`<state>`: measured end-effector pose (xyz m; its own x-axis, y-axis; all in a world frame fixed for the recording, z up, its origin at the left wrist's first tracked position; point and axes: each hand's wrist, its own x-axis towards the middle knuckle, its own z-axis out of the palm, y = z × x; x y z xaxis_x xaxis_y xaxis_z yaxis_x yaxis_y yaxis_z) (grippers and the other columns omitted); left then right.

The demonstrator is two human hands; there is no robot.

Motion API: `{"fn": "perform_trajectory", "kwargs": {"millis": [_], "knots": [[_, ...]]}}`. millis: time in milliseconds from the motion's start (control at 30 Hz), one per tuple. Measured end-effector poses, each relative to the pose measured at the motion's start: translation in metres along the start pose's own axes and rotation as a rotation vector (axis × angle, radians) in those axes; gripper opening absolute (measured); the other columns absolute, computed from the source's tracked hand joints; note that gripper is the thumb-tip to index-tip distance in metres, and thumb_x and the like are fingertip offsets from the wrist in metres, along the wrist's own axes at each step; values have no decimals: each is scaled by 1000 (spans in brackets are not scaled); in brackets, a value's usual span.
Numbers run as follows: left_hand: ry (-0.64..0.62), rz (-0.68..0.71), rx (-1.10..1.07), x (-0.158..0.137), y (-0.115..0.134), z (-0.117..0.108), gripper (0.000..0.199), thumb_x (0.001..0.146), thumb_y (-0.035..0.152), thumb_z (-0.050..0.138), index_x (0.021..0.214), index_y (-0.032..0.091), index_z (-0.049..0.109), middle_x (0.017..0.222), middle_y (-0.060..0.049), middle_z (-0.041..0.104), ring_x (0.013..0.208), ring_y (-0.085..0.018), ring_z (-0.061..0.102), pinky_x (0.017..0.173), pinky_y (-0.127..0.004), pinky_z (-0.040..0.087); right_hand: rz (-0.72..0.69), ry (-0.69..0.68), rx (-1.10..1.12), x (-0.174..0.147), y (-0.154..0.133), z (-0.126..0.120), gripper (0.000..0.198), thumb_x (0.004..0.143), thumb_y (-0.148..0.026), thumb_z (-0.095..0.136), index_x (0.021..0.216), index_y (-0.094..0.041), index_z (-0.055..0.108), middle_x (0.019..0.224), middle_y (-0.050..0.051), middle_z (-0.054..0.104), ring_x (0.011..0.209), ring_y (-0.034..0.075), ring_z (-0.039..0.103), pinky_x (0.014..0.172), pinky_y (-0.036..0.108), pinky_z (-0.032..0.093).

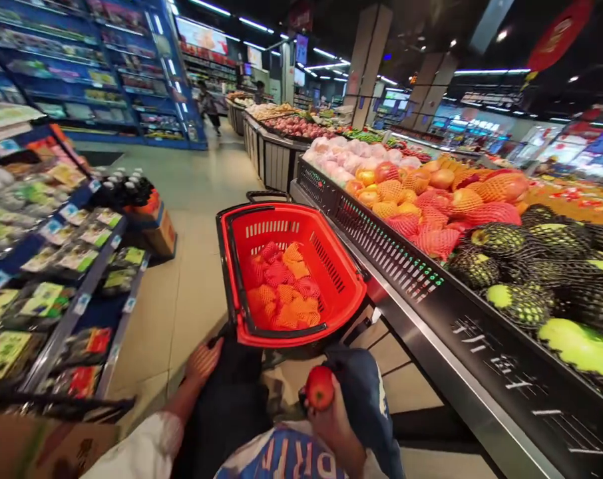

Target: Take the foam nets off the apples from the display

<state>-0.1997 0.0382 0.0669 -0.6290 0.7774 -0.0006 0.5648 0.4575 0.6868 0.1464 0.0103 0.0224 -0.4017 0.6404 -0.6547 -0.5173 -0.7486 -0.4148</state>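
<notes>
My right hand [334,418] holds a red apple [320,387] low in front of me, just behind a red shopping basket [350,274]. Inside the basket lie several red and orange foam fruit nets [281,289]. My left hand [201,362] rests open on my dark trouser leg, to the left of the basket. The basket stands on the tiled floor beside the black front of a fruit counter [396,256].
The fruit counter on the right carries netted oranges and red fruit [431,193] and green fruit in black nets [531,279]. A blue shelf with packaged goods [56,266] lines the left. The tiled aisle [192,193] runs ahead; a person walks far down it.
</notes>
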Motion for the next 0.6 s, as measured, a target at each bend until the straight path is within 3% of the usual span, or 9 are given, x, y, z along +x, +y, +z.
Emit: {"fn": "perform_trajectory", "kwargs": {"millis": [100,167,200,267,333,367,467,533,600], "knots": [[208,-139,-93,-10,8,-18,25,91,23,47,100,9,66,92,-11,72,89,-23,66,86,-35,53,104,18,-6,10,20,-1,58,61,-78,67,81,-23,68,72,1,70,51,11,57,46,21,45],[378,-177,-139,-7,28,-42,36,93,17,38,116,-1,59,114,-18,67,106,-26,63,95,-38,50,166,16,-18,14,26,-6,60,64,-76,66,81,-18,67,67,4,69,48,12,55,44,21,43],[454,-159,-160,-4,44,-57,39,94,15,35,122,-4,54,125,-20,62,114,-25,59,100,-38,47,189,12,-22,16,27,-9,62,64,-75,68,82,-16,68,67,6,69,48,12,55,45,21,43],[567,-63,-190,5,87,-87,40,98,19,34,132,1,48,135,-14,57,122,-20,54,103,-32,44,221,3,-26,21,28,-12,66,62,-73,71,85,-11,68,67,9,69,49,13,56,47,22,44],[627,151,-256,13,142,-110,38,100,26,41,130,7,53,133,-11,59,122,-22,55,101,-33,46,226,3,-23,24,29,-14,68,60,-71,73,89,-10,67,68,10,69,51,14,57,49,22,45],[557,275,-269,16,169,-116,38,99,30,43,127,8,56,132,-12,60,120,-23,57,98,-35,47,218,4,-18,25,29,-14,67,61,-71,74,91,-11,66,69,9,69,52,14,58,50,23,46],[-110,511,-104,23,240,-107,58,97,31,18,95,-4,64,129,-16,61,125,-25,53,97,-34,43,155,3,17,23,30,-11,65,62,-69,75,96,-15,64,77,6,70,61,17,62,54,25,47],[-454,527,-18,31,266,-82,51,92,34,33,80,-3,64,113,-13,69,108,-19,63,88,-26,46,114,-8,42,18,28,-9,65,61,-66,78,99,-16,63,82,6,71,68,19,65,58,25,48],[-704,466,65,40,276,-48,23,80,30,65,77,7,69,96,-6,76,88,-16,68,81,-24,49,90,-24,62,12,25,-8,67,59,-64,81,101,-15,64,84,7,71,72,19,66,60,26,49]]}}
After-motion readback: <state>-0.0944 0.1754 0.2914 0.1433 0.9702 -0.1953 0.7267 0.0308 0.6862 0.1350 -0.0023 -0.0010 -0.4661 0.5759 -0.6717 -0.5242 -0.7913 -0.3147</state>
